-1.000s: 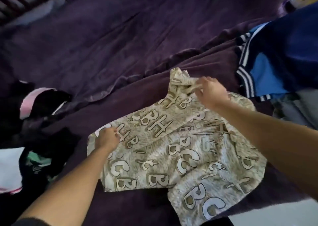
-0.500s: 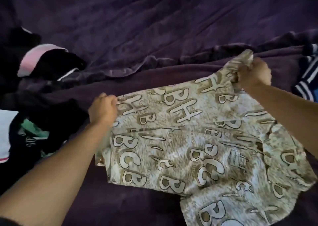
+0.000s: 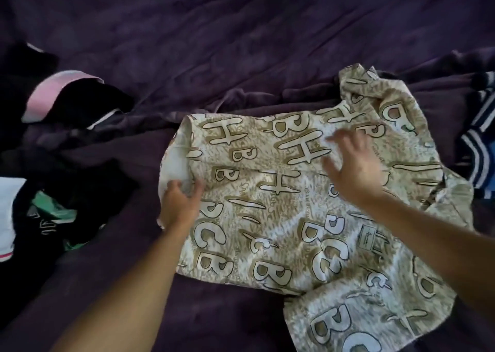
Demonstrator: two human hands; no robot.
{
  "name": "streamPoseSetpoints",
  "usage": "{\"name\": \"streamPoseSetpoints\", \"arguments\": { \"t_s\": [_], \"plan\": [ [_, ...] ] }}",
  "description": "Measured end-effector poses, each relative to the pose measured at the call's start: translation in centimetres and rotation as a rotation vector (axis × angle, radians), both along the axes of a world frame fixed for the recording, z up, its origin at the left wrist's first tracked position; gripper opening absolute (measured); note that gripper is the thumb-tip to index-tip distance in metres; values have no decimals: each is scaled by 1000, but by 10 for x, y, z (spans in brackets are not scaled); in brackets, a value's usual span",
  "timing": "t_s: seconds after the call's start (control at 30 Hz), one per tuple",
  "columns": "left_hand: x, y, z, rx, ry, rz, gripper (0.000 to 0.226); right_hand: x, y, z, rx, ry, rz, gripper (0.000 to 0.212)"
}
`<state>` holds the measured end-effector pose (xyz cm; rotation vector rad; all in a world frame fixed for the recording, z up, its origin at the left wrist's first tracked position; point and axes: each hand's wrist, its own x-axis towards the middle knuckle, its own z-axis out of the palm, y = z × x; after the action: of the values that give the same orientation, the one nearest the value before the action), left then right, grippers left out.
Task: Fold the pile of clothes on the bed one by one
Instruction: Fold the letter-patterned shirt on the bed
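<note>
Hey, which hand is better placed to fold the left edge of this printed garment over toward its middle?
Left, probably. The left hand grips the printed garment right at that edge, so it only needs to lift and carry it over. The right hand is open over the middle, blurred.

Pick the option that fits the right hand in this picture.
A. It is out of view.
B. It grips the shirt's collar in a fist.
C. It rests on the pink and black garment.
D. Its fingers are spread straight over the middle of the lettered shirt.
D: the right hand shows straight, spread fingers over the middle of the lettered shirt, with no fabric curled in them; motion blur hides whether it presses down.
</note>
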<state>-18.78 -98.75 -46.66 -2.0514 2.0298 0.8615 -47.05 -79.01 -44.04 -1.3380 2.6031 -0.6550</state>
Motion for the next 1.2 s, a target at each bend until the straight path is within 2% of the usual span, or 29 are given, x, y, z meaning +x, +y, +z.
{"name": "streamPoseSetpoints", "arguments": {
  "t_s": [0.07, 0.13, 0.2, 0.23, 0.3, 0.4, 0.47, 0.53, 0.57, 0.63, 0.67, 0.73, 0.8, 0.87, 0.9, 0.97, 1.03, 1.07, 1.13, 1.2],
  "plan": [
    [21, 27, 0, 145, 18, -2, 72, 49, 15, -13, 111, -136, 135, 36],
    [36, 42, -1, 322, 137, -48, 61, 82, 24, -28, 380, -296, 227, 51],
    [50, 46, -1, 425, 136, -171, 49, 98, 31, -39, 589, -355, 267, 64],
    [56, 44, 1, 407, 99, -219, 47, 101, 33, -41, 601, -365, 259, 65],
    [69, 36, 5, 240, 108, -194, 39, 103, 40, -37, 510, -358, 191, 56],
    [81, 31, 17, -46, 293, -17, 45, 106, 64, -22, 357, -258, 96, 36],
    [82, 42, 25, 33, 451, 112, 41, 108, 93, -11, 329, -219, 95, 25],
    [88, 62, 24, 266, 367, 52, 30, 113, 128, -3, 335, -195, 143, 23],
    [95, 72, 20, 335, 227, -78, 31, 118, 145, -1, 362, -183, 179, 29],
    [108, 85, 12, 261, -21, -359, 30, 128, 174, -1, 512, -180, 292, 50],
    [111, 87, 11, 201, -55, -393, 30, 133, 185, -3, 615, -189, 334, 58],
    [112, 89, 19, 178, 129, -235, 31, 142, 205, -6, 728, -219, 333, 50],
    [115, 95, 32, 174, 318, -94, 34, 149, 222, -5, 669, -239, 216, 32],
    [128, 104, 42, 173, 263, -100, 39, 153, 234, 3, 574, -201, 108, 18],
    [137, 109, 45, 194, 152, -121, 39, 157, 239, 7, 531, -170, 91, 14],
    [159, 119, 48, 254, -197, -179, 36, 164, 249, 14, 450, -127, 114, 15],
    [178, 130, 49, 225, -522, -234, 42, 169, 261, 21, 397, -81, 188, 35],
    [183, 135, 49, 162, -591, -243, 48, 169, 268, 25, 394, -61, 185, 47],
    [179, 150, 50, -10, -522, -243, 44, 164, 287, 32, 426, -65, 72, 58],
    [162, 171, 50, -128, -351, -331, 24, 162, 311, 35, 428, -59, 7, 51]
  ]
}}
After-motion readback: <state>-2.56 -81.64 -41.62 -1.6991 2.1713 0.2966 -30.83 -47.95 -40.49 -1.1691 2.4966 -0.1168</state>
